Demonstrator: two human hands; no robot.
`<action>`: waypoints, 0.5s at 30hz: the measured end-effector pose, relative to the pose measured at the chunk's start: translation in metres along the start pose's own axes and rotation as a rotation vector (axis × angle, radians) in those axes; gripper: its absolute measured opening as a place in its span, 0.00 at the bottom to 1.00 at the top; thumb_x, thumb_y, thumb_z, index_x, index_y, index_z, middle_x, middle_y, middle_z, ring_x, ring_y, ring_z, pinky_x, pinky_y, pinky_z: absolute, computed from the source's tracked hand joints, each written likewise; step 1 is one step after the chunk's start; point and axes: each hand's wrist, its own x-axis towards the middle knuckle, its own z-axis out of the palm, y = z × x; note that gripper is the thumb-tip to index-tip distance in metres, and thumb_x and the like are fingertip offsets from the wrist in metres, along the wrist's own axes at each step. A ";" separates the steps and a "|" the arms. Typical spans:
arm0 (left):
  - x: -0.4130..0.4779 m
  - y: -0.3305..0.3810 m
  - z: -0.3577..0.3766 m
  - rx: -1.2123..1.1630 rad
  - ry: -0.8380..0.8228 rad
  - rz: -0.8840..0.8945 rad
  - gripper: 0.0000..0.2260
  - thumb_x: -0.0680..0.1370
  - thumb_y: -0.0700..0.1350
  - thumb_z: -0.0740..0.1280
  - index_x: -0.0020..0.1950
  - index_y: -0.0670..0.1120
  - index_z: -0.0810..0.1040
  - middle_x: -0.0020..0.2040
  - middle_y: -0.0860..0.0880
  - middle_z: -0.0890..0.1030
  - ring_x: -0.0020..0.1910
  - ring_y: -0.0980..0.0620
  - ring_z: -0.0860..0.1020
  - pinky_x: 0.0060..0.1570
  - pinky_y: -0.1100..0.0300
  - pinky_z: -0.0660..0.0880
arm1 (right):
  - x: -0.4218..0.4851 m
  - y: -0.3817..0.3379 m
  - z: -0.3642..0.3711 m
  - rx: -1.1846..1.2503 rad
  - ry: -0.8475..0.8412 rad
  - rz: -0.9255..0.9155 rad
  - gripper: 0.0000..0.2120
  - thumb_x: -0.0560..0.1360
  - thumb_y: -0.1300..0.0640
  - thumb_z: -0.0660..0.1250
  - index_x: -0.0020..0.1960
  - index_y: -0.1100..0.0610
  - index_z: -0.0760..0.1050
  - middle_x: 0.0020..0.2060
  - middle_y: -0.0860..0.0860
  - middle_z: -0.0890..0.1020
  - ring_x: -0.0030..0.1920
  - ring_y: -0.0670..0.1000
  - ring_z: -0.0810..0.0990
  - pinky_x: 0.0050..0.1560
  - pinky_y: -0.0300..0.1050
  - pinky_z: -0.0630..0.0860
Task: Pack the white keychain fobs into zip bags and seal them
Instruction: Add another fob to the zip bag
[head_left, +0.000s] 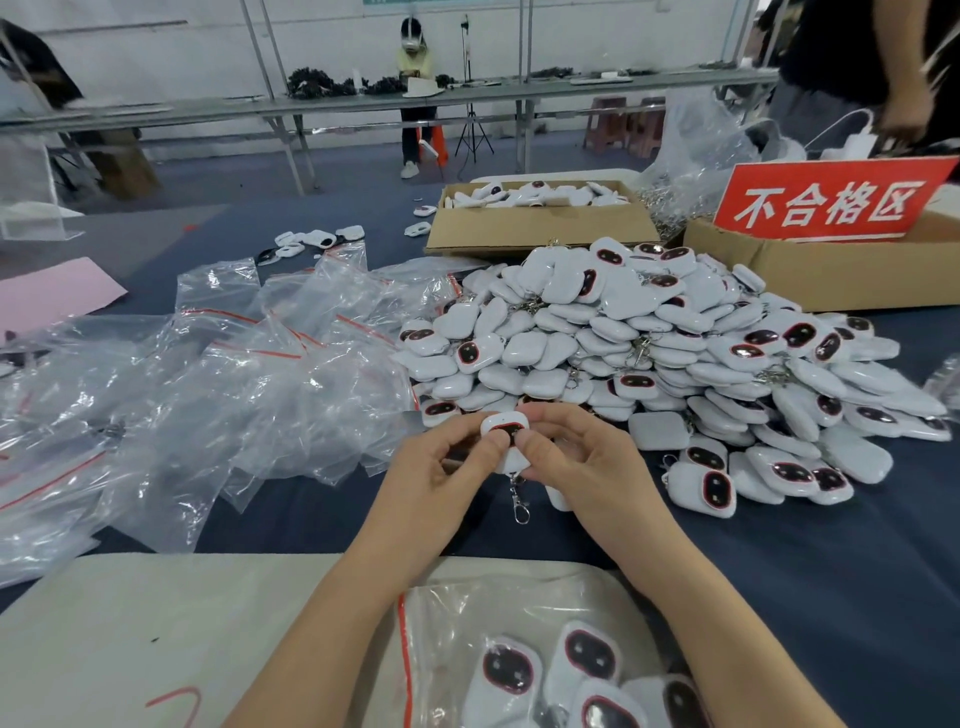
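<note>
Both my hands hold one white keychain fob (500, 424) with a dark red-rimmed face, above the dark table. My left hand (441, 467) pinches its left side and my right hand (576, 457) pinches its right side, thumbs on the face. Its metal clasp (518, 503) dangles below. A big pile of white fobs (654, 353) lies just beyond and to the right. Empty clear zip bags with red seal strips (249, 384) are heaped to the left. A zip bag holding several fobs (545, 670) lies near me between my forearms.
A cardboard box of fobs (535, 223) stands behind the pile. A second box with a red sign (831, 202) sits at right. A beige sheet (156, 639) covers the near table edge. A pink sheet (52, 296) lies at far left. People stand at the back and right.
</note>
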 end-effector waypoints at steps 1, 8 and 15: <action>0.000 0.000 -0.001 -0.010 -0.001 0.002 0.10 0.83 0.50 0.66 0.59 0.63 0.83 0.49 0.61 0.85 0.42 0.67 0.77 0.44 0.75 0.70 | 0.000 0.000 0.000 -0.002 -0.003 0.003 0.08 0.77 0.62 0.70 0.52 0.51 0.82 0.45 0.48 0.87 0.45 0.42 0.84 0.46 0.38 0.81; -0.001 0.001 -0.001 -0.064 -0.006 -0.003 0.11 0.82 0.48 0.67 0.57 0.64 0.83 0.48 0.60 0.85 0.41 0.67 0.77 0.45 0.75 0.71 | -0.001 -0.001 0.001 -0.022 -0.005 0.004 0.08 0.78 0.62 0.70 0.52 0.50 0.82 0.44 0.47 0.87 0.46 0.42 0.84 0.45 0.37 0.81; -0.003 0.007 0.000 -0.067 0.008 0.016 0.13 0.82 0.46 0.67 0.56 0.66 0.83 0.46 0.62 0.85 0.42 0.67 0.79 0.45 0.76 0.71 | -0.002 -0.003 0.002 -0.003 0.011 0.004 0.08 0.78 0.61 0.70 0.50 0.49 0.83 0.45 0.48 0.87 0.46 0.44 0.84 0.47 0.39 0.82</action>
